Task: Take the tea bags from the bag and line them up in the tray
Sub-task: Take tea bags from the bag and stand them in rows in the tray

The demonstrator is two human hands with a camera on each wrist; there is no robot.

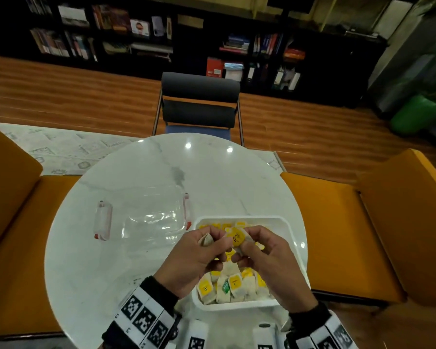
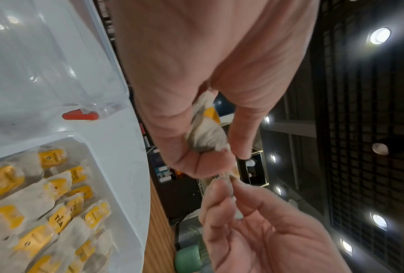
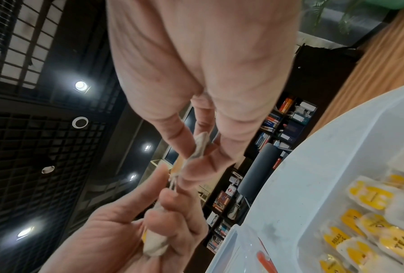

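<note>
A white tray [image 1: 293, 238] at the table's near right holds several tea bags [image 1: 233, 285] with yellow tags, in rows. Both hands hover above it, close together. My left hand [image 1: 213, 244] grips a crumpled beige tea bag [image 2: 206, 134] in its curled fingers. My right hand [image 1: 239, 248] pinches a second tea bag [image 3: 199, 146], whose yellow tag [image 1: 238, 238] faces up. Thin strings [image 3: 174, 180] run between the two bags, apparently tangled. No bag of tea bags is in view.
An empty clear plastic box [image 1: 149, 215] with red-and-white clips stands left of the tray on the round white marble table [image 1: 212, 172]. Orange benches flank the table. A dark chair [image 1: 199, 102] is at the far side.
</note>
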